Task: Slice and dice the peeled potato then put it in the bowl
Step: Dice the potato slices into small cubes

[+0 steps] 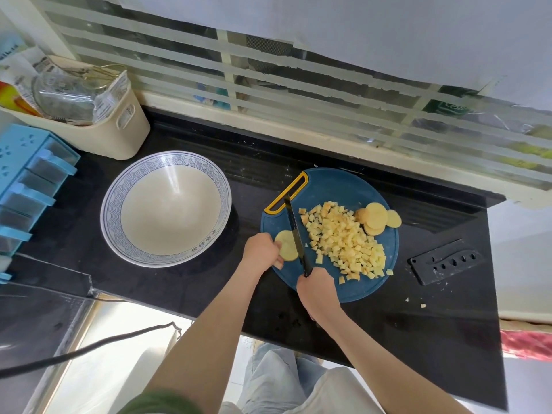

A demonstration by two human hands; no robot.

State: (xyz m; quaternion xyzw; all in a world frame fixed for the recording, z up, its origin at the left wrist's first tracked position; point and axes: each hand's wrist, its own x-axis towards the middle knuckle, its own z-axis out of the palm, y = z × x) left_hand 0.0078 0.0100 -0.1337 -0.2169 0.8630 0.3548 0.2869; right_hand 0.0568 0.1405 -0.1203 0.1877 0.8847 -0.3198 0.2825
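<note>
While chopping on the round blue plastic cutting board (343, 186) with its yellow handle loop, hemmed in on several sides. Left of the board, just apart from it: a big white ceramic bowl (167, 204) with a blue wave-patterned rim. Further left of the board, beyond the bowl: a cream plastic basket (119, 138) stuffed with packets, and a light-blue plastic drawer rack (27, 174). Right of the board, on the black stone countertop (388, 330): a flat black perforated knife sheath (445, 261), with a few stray potato crumbs near it. On the board itself, crowding the middle: a heap of small pale-yellow potato cubes (343, 237). Against the board's right edge, a stack of round uncut potato slices (376, 219).

Now the fingers. Left hand (261, 252) at the board's left edge, fingers curled down onto a pale round potato slice (288, 249), pinning it flat. Right hand (318, 291) at the board's near edge, wrapped tight round the handle of a slim black-bladed knife (295, 231), handle hidden in the fist. Blade edge down on the slice's right side, just beside the left fingertips, cubes close on its other side. Knife's long axis running from the board's near edge up towards the yellow loop, tip pointing away from the body and leaning slightly left.
</note>
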